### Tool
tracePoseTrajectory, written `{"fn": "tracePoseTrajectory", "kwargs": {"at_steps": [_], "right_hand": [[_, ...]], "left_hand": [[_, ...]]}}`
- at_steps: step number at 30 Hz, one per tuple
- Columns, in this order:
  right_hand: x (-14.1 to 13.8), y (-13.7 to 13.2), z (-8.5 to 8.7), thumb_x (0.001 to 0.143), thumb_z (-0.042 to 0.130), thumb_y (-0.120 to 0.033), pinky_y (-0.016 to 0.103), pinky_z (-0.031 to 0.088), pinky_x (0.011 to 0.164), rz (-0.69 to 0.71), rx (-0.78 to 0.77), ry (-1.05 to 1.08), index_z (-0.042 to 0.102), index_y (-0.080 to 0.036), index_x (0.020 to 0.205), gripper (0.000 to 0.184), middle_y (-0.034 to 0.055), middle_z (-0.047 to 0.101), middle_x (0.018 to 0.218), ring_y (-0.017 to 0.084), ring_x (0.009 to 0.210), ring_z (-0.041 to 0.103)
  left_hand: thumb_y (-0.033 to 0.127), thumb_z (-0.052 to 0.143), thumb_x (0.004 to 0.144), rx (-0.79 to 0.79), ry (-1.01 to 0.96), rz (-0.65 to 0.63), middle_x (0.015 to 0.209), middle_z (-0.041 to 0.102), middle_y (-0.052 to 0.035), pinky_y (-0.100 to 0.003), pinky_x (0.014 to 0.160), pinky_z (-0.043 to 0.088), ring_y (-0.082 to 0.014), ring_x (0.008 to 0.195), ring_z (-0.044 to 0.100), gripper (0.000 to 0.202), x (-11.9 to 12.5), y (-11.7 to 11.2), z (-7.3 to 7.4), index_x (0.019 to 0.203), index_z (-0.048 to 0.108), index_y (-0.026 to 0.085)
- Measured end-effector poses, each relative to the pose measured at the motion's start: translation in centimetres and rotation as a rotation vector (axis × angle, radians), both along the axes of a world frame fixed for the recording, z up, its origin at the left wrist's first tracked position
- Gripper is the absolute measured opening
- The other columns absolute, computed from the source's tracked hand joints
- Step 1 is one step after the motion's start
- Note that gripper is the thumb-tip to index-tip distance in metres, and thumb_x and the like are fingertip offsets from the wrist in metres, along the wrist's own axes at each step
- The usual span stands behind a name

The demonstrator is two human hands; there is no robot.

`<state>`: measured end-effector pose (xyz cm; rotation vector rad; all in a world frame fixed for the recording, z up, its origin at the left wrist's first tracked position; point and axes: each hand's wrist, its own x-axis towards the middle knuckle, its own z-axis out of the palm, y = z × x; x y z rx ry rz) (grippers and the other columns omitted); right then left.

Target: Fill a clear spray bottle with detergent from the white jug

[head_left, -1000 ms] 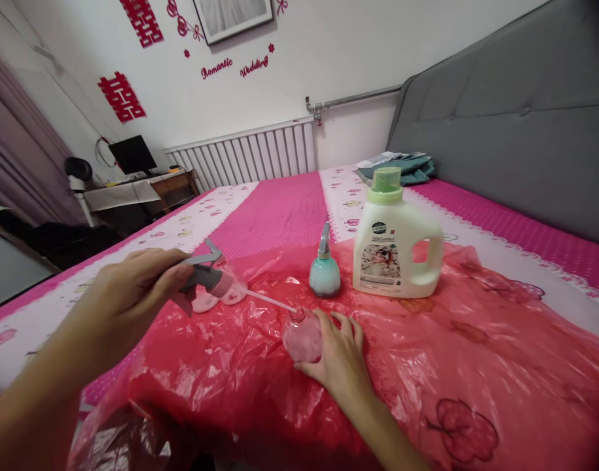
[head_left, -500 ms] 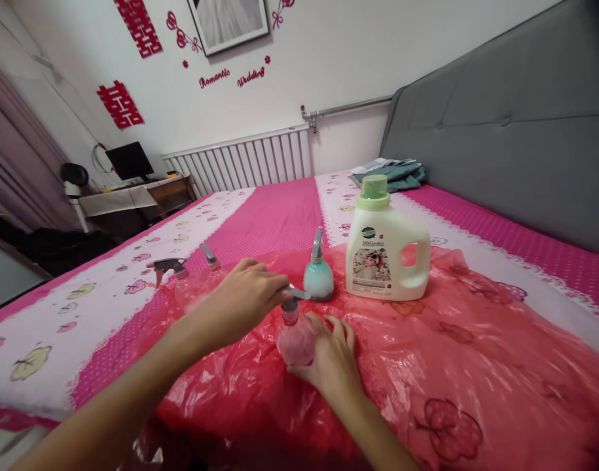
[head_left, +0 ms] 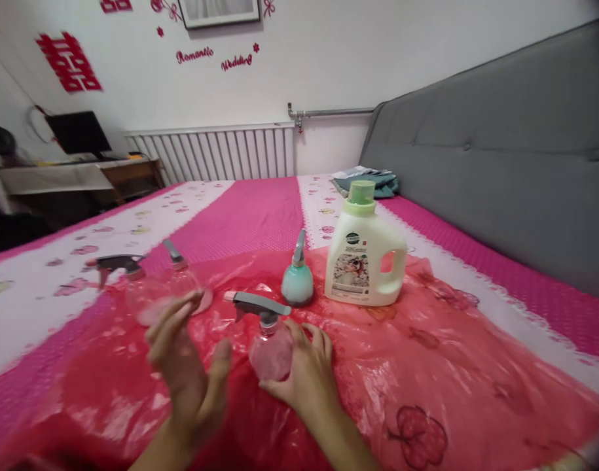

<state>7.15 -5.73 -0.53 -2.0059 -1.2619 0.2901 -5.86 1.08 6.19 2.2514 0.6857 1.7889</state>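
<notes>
Red plastic [head_left: 427,373] covers the bed [head_left: 250,209] at its near edge; the right hand [head_left: 306,369] clasps a spray bottle [head_left: 267,356], the left hand [head_left: 191,376] spread nearby.

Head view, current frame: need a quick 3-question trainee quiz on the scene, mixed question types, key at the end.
1. Multiple choice. Which thing is the right hand holding?
A) teal spray bottle
B) pink spray bottle
C) folded cloths

2. True or false. The left hand is closed around the teal spray bottle.

3. Fill the gap. The cap on the cream jug is ____ in colour.

Key:
1. B
2. False: the left hand is open, with thumb and fingers apart, away from the teal spray bottle.
3. green
</notes>
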Motion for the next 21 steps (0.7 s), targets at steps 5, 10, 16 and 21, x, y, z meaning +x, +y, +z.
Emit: {"fn": "tracePoseTrajectory", "kwargs": {"at_steps": [5, 10, 16, 21], "right_hand": [[0.2, 0.0, -0.4, 0.056, 0.089, -0.048, 0.056, 0.035, 0.116, -0.001, 0.021, -0.021, 0.059, -0.022, 0.138, 0.091, 0.0115, 0.065, 0.138, 0.038, 0.130, 0.052], [0.4, -0.1, -0.2, 0.058, 0.086, -0.042, 0.055, 0.034, 0.117, 0.028, 0.037, 0.034, 0.058, -0.024, 0.139, 0.088, 0.0080, 0.066, 0.136, 0.037, 0.129, 0.050], [0.5, -0.3, 0.2, 0.058, 0.084, -0.033, 0.050, 0.036, 0.116, 0.047, 0.058, 0.064, 0.057, -0.027, 0.139, 0.086, 0.0050, 0.065, 0.133, 0.032, 0.127, 0.050], [1.4, -1.2, 1.4, 0.054, 0.088, -0.036, 0.054, 0.036, 0.118, 0.204, -0.077, 0.075, 0.049, -0.027, 0.148, 0.102, 0.0096, 0.054, 0.147, 0.035, 0.140, 0.043]], "left_hand": [[0.034, 0.053, 0.102, -0.423, 0.009, -0.084, 0.128, 0.050, -0.0086, -0.058, 0.108, 0.049, -0.0291, 0.118, 0.058, 0.035, -1.2, 0.2, -5.5, 0.135, 0.041, 0.032], [0.041, 0.054, 0.102, -0.570, 0.298, -0.251, 0.144, 0.054, -0.0117, -0.058, 0.109, 0.049, -0.0325, 0.133, 0.055, 0.052, -2.0, 1.9, -5.7, 0.149, 0.035, 0.032], [0.050, 0.064, 0.096, -0.529, 0.413, -0.297, 0.146, 0.058, -0.0121, -0.056, 0.102, 0.056, -0.0374, 0.127, 0.062, 0.061, -2.0, 2.5, -7.5, 0.150, 0.043, 0.033], [0.055, 0.067, 0.093, -0.457, 0.460, -0.271, 0.142, 0.063, -0.0109, -0.055, 0.102, 0.057, -0.0377, 0.122, 0.066, 0.062, -2.0, 2.8, -8.7, 0.148, 0.049, 0.031]]}}
